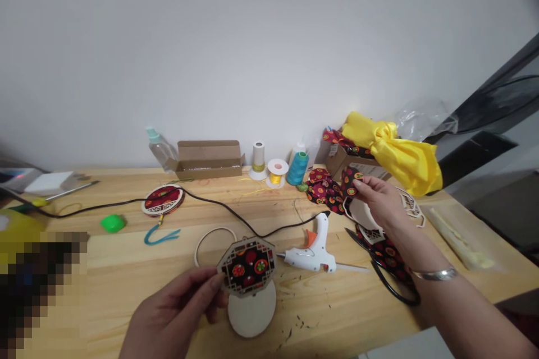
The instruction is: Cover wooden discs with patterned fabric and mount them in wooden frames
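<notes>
I get soft, fairly even light on my feed, with the wall [252,56] a muted grey and only faint shadows on the table [138,275]. Small glints catch the bracelet [438,274] and the plastic bag [423,118]. The frame [250,267] reads fairly clearly, but I see smearing towards the side edges, and wide-angle stretching bows the table. The top right corner darkens, and coarse pixel blocks mask the lower left.
</notes>
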`<state>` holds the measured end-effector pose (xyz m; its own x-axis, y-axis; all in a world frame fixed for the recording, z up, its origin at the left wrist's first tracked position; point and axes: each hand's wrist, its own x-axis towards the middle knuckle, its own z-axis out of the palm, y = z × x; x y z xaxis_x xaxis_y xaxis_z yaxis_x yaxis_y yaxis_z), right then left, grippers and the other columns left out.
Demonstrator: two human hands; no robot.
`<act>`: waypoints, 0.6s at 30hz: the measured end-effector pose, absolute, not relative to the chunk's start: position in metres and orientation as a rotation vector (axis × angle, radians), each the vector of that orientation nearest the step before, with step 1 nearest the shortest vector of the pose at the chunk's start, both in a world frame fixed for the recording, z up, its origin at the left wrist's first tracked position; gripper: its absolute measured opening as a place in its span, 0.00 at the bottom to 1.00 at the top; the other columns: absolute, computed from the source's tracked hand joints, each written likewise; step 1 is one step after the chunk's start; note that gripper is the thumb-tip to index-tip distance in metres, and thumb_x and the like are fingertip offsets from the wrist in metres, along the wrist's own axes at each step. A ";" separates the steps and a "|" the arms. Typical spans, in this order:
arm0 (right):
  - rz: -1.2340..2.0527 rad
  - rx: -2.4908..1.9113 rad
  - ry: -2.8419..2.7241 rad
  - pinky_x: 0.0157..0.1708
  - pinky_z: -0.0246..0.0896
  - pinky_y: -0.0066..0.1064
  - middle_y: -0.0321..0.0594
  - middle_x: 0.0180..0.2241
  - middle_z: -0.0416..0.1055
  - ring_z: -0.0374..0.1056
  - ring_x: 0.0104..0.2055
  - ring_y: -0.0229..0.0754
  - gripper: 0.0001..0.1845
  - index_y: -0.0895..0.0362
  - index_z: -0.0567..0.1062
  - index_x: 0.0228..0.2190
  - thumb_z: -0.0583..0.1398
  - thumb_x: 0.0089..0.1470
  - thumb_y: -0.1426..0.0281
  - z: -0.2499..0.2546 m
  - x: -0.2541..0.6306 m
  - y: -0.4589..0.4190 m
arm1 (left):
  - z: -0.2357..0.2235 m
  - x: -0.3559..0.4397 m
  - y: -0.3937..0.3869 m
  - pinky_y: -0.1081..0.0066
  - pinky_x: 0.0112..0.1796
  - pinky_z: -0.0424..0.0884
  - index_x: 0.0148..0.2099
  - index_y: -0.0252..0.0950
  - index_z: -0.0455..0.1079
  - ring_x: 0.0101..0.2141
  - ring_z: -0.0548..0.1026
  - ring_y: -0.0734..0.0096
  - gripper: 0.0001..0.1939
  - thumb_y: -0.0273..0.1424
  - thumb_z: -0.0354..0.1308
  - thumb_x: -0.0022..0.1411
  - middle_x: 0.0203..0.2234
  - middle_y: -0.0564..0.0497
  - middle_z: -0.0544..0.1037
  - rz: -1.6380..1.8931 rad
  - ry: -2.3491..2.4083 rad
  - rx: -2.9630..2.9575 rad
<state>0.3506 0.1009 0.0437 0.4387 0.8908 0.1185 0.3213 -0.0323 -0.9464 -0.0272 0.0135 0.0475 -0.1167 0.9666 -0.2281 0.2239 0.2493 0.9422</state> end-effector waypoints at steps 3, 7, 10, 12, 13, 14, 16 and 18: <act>0.795 -1.497 -0.974 0.23 0.63 0.29 0.36 0.22 0.72 0.66 0.21 0.35 0.26 0.56 0.72 0.23 0.68 0.31 0.47 0.056 0.337 0.093 | 0.056 -0.026 0.034 0.76 0.24 0.70 0.31 0.37 0.75 0.20 0.72 0.71 0.15 0.45 0.62 0.50 0.16 0.55 0.76 0.901 1.474 1.221; 0.948 -1.422 -0.872 0.22 0.64 0.26 0.36 0.23 0.74 0.67 0.21 0.34 0.25 0.56 0.74 0.25 0.72 0.27 0.53 0.067 0.321 0.079 | 0.065 -0.017 0.068 0.76 0.23 0.69 0.32 0.35 0.75 0.18 0.72 0.73 0.15 0.43 0.61 0.51 0.17 0.53 0.78 0.901 1.463 1.277; 1.020 -1.377 -0.837 0.24 0.65 0.26 0.36 0.24 0.75 0.69 0.23 0.35 0.23 0.57 0.75 0.26 0.73 0.28 0.57 0.072 0.310 0.066 | 0.064 -0.005 0.098 0.76 0.23 0.69 0.32 0.34 0.75 0.18 0.72 0.75 0.11 0.37 0.59 0.55 0.17 0.53 0.78 0.876 1.484 1.319; 1.069 -1.346 -0.820 0.25 0.66 0.25 0.35 0.23 0.74 0.69 0.23 0.34 0.20 0.56 0.75 0.25 0.72 0.32 0.59 0.074 0.303 0.056 | 0.060 0.004 0.116 0.75 0.24 0.70 0.31 0.34 0.74 0.19 0.73 0.74 0.09 0.34 0.58 0.57 0.17 0.53 0.77 0.840 1.485 1.316; 1.099 -1.335 -0.815 0.25 0.65 0.24 0.34 0.22 0.74 0.69 0.23 0.34 0.18 0.56 0.75 0.25 0.72 0.34 0.60 0.075 0.300 0.050 | 0.057 0.008 0.124 0.75 0.23 0.70 0.30 0.33 0.74 0.19 0.73 0.74 0.09 0.33 0.58 0.58 0.17 0.53 0.77 0.818 1.487 1.315; 1.127 -1.327 -0.815 0.25 0.65 0.23 0.34 0.22 0.74 0.69 0.23 0.34 0.16 0.56 0.75 0.25 0.72 0.36 0.61 0.075 0.297 0.045 | 0.054 0.011 0.132 0.74 0.24 0.70 0.30 0.33 0.73 0.19 0.74 0.74 0.09 0.32 0.57 0.59 0.17 0.54 0.76 0.793 1.485 1.316; 1.162 -1.327 -0.837 0.25 0.65 0.22 0.34 0.23 0.74 0.69 0.24 0.33 0.14 0.55 0.75 0.26 0.70 0.41 0.61 0.074 0.293 0.034 | 0.048 0.018 0.143 0.73 0.26 0.71 0.31 0.32 0.72 0.21 0.73 0.75 0.09 0.31 0.57 0.62 0.19 0.54 0.75 0.724 1.485 1.336; 1.147 -1.340 -0.897 0.27 0.66 0.24 0.36 0.25 0.75 0.69 0.25 0.35 0.12 0.55 0.75 0.27 0.68 0.44 0.60 0.072 0.291 0.025 | 0.044 0.023 0.151 0.71 0.28 0.73 0.37 0.31 0.71 0.25 0.74 0.74 0.09 0.33 0.56 0.64 0.27 0.53 0.76 0.654 1.476 1.367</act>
